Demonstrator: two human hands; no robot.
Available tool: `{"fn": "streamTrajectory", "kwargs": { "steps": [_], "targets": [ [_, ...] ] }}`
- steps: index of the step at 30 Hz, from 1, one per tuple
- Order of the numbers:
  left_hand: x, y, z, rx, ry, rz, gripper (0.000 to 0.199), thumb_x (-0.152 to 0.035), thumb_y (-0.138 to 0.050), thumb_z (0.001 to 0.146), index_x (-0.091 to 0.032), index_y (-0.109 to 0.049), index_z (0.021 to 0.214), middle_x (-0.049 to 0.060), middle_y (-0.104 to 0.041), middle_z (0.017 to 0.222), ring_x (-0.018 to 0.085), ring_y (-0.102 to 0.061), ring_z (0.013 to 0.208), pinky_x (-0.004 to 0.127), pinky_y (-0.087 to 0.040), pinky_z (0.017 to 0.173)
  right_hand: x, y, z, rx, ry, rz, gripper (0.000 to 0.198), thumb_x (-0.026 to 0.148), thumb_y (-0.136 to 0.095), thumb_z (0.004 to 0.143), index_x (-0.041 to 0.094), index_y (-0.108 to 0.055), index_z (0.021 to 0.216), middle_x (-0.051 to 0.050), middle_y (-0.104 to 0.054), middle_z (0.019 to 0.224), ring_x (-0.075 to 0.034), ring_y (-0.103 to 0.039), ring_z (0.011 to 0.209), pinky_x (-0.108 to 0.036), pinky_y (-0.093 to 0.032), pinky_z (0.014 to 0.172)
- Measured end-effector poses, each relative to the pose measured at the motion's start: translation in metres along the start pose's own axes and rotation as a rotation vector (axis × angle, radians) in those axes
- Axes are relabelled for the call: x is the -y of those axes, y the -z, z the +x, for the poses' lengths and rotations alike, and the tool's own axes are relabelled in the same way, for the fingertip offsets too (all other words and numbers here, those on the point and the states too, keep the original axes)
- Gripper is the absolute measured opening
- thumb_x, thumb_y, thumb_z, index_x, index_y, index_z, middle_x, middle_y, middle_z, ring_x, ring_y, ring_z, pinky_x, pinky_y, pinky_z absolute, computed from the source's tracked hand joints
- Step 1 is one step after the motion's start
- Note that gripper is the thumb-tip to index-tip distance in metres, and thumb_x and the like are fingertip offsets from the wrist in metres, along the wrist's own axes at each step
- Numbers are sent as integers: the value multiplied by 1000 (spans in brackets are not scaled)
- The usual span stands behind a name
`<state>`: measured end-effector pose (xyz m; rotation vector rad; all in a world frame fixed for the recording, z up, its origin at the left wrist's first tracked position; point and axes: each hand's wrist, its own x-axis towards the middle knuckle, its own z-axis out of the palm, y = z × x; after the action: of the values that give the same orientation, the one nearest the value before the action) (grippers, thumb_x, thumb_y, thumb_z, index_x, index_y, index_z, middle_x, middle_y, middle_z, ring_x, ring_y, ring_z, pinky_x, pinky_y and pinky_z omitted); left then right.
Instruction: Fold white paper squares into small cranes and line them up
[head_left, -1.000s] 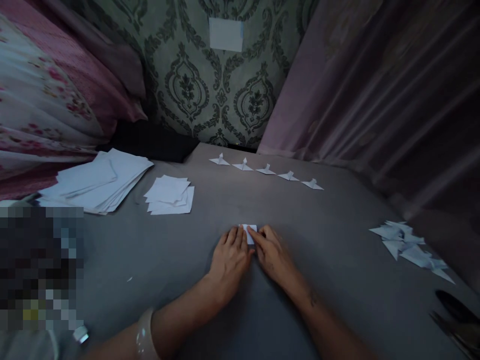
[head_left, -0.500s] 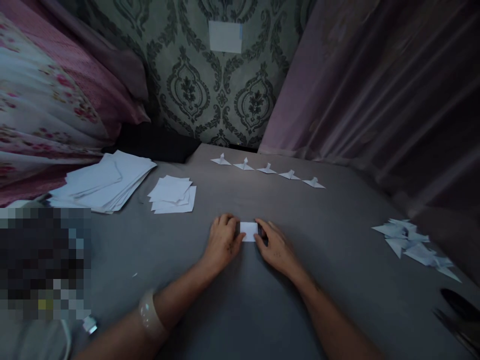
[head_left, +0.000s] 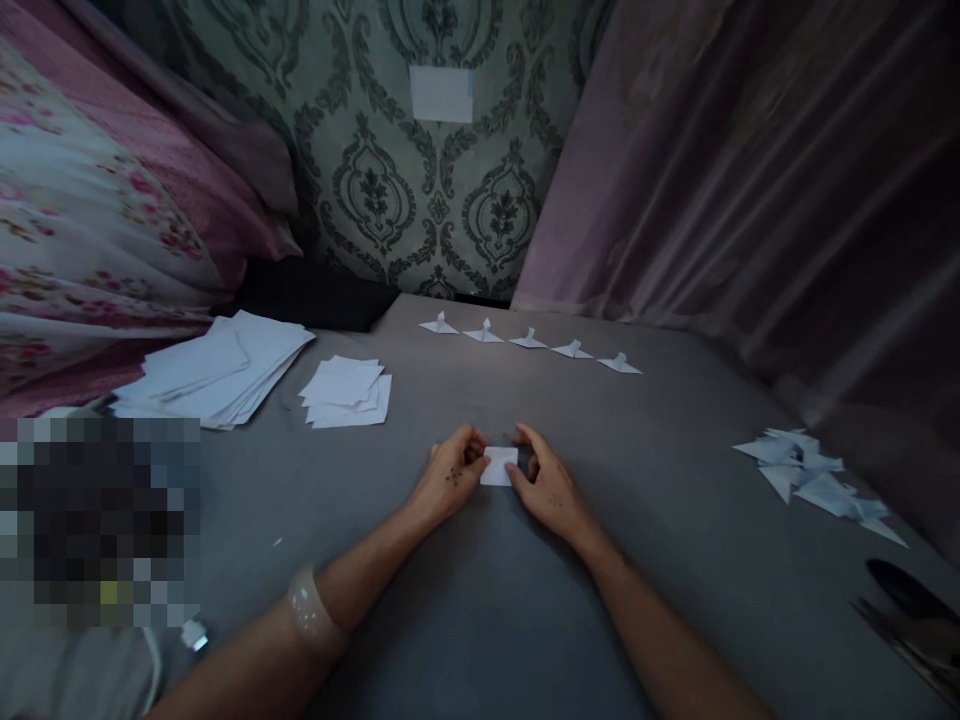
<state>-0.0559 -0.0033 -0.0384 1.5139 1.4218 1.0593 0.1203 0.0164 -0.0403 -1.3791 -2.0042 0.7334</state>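
Note:
A small white paper rectangle (head_left: pixel 499 467), apparently folded, is held between my two hands just above or on the grey surface. My left hand (head_left: pixel 453 470) grips its left edge, with the thumb on top and the other fingers curled behind. At the right edge, my right hand (head_left: pixel 547 480) has its thumb on the paper, while its index finger reaches up past the top corner. The undersides of the fingers are hidden.
Several folded paper birds (head_left: pixel 529 339) stand in a row at the back. More folded paper pieces (head_left: pixel 806 468) lie in a heap at right, near a dark object (head_left: pixel 911 588). Square sheets (head_left: pixel 345 390) and a larger paper stack (head_left: pixel 217 370) lie at left, a cable plug (head_left: pixel 195 634) below.
My left hand has turned a little, its fingers curling in toward the paper. The right index finger has lifted away from the paper's edge. The whole view has shifted slightly.

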Motion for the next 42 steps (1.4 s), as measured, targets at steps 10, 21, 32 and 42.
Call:
{"fn": "streamTrajectory", "kwargs": {
  "steps": [10, 21, 32, 42],
  "targets": [
    [-6, -2, 2, -15, 113, -449, 26, -26, -59, 77, -15, -54, 99, -1, -58, 68, 11, -53, 61, 22, -38, 58, 10, 0, -3, 35, -80, 452, 25, 34, -51, 84, 19, -58, 104, 3, -58, 64, -12, -53, 50, -24, -44, 52],
    [1, 3, 3, -27, 20, -47, 28, -8, -42, 78, -14, -66, 91, 3, -64, 79, 14, -57, 71, 23, -44, 66, -5, -5, -7, 20, 287, 34, 30, 23, -47, 87, 25, -63, 113, -5, -65, 101, -19, -61, 94, -34, -47, 85],
    [-9, 11, -20, 71, -313, 595, 38, -7, -55, 64, -18, -64, 99, 10, -54, 110, 26, -48, 101, 39, -42, 87, -2, -4, -9, -5, 323, -143, 23, 31, -50, 90, 20, -69, 97, -8, -51, 93, -18, -58, 81, -30, -50, 73],
    [5, 11, -17, 11, -243, 476, 9, -22, -55, 85, -17, -62, 85, 6, -59, 88, 19, -53, 85, 30, -43, 76, 5, 4, -9, 70, 154, -82, 19, 31, -53, 89, 23, -69, 97, -4, -55, 93, -16, -60, 82, -28, -48, 76]
  ]
}}
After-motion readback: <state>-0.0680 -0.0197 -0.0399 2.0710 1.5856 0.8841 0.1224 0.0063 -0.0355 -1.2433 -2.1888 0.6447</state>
